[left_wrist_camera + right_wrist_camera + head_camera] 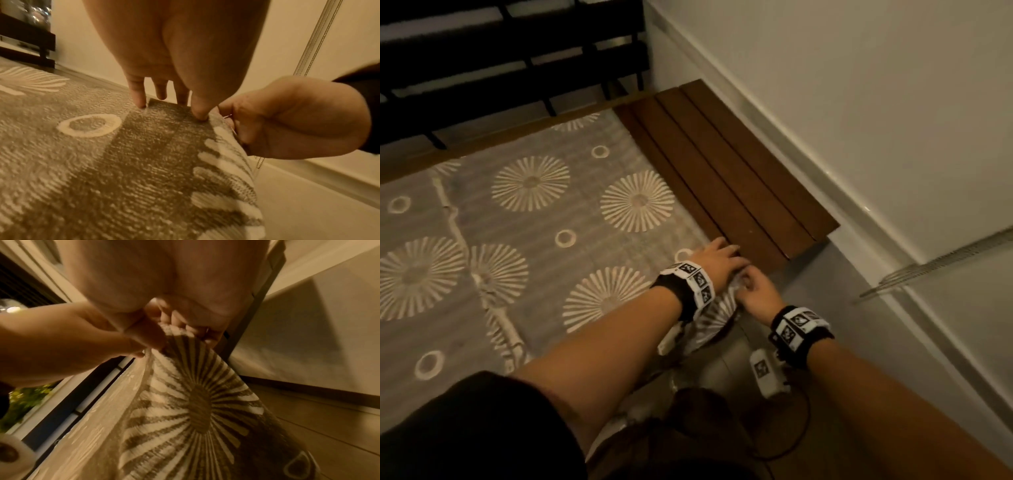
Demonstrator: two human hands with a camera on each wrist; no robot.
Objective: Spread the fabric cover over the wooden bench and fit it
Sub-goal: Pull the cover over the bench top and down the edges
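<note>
A grey fabric cover [551, 222] with pale sunburst and ring patterns lies over the left part of the wooden bench [722, 178]. The bench's dark slats are bare on the right. Both hands meet at the cover's near right corner. My left hand [719, 258] presses its straight fingertips [139, 102] and thumb down on the cloth [123, 162] at the edge. My right hand [753, 291] grips the hanging edge of the cover [195, 402] with curled fingers [185, 327], just below and right of the left hand [92, 340].
A white wall [859, 102] with a baseboard runs along the bench's right end. Dark slatted furniture [517, 51] stands behind the bench. Grey floor [859, 291] lies to the right. A white device on a cable [767, 373] hangs under my right wrist.
</note>
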